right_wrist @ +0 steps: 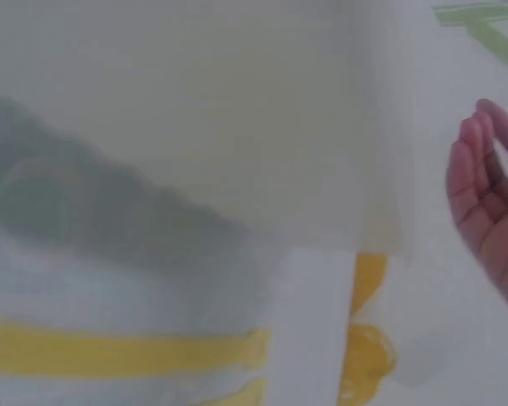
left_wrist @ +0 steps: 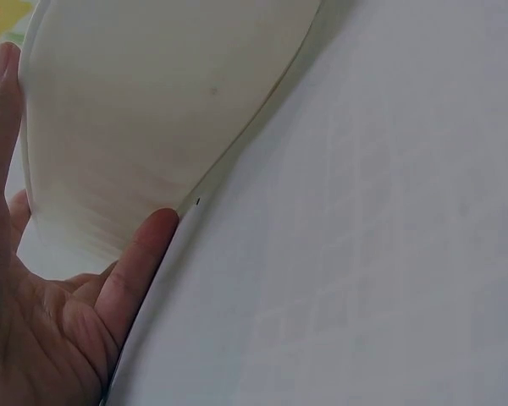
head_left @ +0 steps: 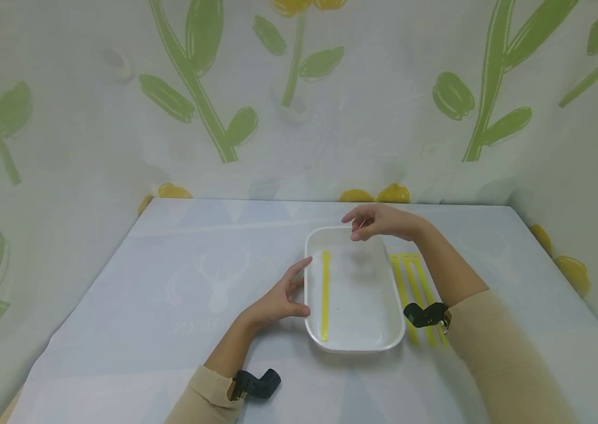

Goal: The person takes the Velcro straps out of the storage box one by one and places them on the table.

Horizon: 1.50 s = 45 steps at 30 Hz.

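A white rectangular tray (head_left: 354,294) stands on the table in the head view. One narrow yellow strip (head_left: 325,297) with a slightly wider head lies lengthwise along its left side. My left hand (head_left: 276,300) rests against the tray's left wall, thumb and fingers spread. In the left wrist view the fingers (left_wrist: 140,262) touch the outside of the tray wall (left_wrist: 161,110). My right hand (head_left: 381,221) hovers over the tray's far end, fingers loosely bent, with nothing visible in it. The right wrist view shows that hand (right_wrist: 491,199) at the right edge, blurred.
Several more yellow strips (head_left: 417,288) lie side by side on the table, right of the tray and partly under the right forearm. A pale cloth covers the table (head_left: 172,306). Behind it hangs a backdrop (head_left: 357,141) with leaves and yellow flowers.
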Available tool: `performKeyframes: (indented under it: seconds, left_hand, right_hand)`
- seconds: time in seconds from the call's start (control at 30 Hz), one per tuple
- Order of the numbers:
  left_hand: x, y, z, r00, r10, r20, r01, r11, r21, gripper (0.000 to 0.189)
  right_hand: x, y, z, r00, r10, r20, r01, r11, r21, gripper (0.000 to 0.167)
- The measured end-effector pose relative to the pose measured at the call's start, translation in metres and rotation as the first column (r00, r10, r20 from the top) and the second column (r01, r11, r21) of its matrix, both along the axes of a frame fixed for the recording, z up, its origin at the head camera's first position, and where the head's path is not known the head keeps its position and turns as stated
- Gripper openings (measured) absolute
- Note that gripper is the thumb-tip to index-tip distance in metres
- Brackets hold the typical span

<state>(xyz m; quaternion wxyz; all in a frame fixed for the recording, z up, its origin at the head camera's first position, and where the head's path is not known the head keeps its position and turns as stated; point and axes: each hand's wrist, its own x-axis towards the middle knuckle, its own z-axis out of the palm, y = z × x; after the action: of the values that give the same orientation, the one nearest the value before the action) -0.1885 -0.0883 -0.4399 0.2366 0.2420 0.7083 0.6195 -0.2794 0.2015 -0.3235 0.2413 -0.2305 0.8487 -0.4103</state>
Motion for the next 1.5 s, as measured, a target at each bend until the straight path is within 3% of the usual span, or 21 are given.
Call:
performKeyframes:
  seconds: [0.13,0.27,0.47,0.67,0.9,1.07,1.17,1.37,1.5]
  left_hand:
    - [-0.001,0.001,0.001,1.0,-0.003,0.002,0.003,1.0,0.004,0.105]
    - [-0.001,0.002,0.003,1.0,-0.008,0.007,0.008,1.0,0.001,0.104]
    - [0.0,0.001,0.002,1.0,0.004,0.015,-0.003,1.0,-0.022,0.101]
    - [0.0,0.001,0.001,1.0,-0.019,-0.012,0.019,1.0,-0.001,0.101]
    - [0.002,0.003,0.003,0.999,-0.037,-0.02,0.037,0.999,0.017,0.103]
    - [0.004,0.003,0.002,0.999,-0.04,-0.007,0.04,0.999,0.015,0.102]
    - [0.005,0.003,0.002,1.0,-0.031,-0.001,0.031,0.999,0.012,0.1]
    - [0.004,0.002,0.001,1.0,-0.025,-0.001,0.025,1.0,0.014,0.098]
    - [0.004,0.002,0.001,1.0,-0.023,-0.003,0.023,1.0,0.012,0.098]
  right_hand:
    - [0.001,0.002,0.009,1.0,0.004,-0.007,-0.004,1.0,-0.007,0.05]
    - [0.003,-0.003,0.008,0.999,-0.003,0.053,0.005,0.999,-0.049,0.051]
    - [0.002,-0.022,-0.005,0.988,-0.044,0.147,0.049,0.998,-0.03,0.055]
    - [0.001,-0.038,-0.023,0.979,-0.102,0.175,0.102,0.995,0.009,0.049]
    - [0.002,-0.044,-0.042,0.981,-0.144,0.132,0.138,0.989,0.052,0.055]
    - [0.006,-0.046,-0.055,0.987,-0.149,0.062,0.139,0.979,0.152,0.058]
    - [0.008,-0.047,-0.06,0.991,-0.134,0.024,0.128,0.976,0.177,0.055]
    - [0.007,-0.05,-0.064,0.996,-0.054,-0.071,0.066,0.982,0.179,0.028]
    - [0.007,-0.051,-0.067,0.995,-0.014,-0.102,0.035,0.978,0.208,0.035]
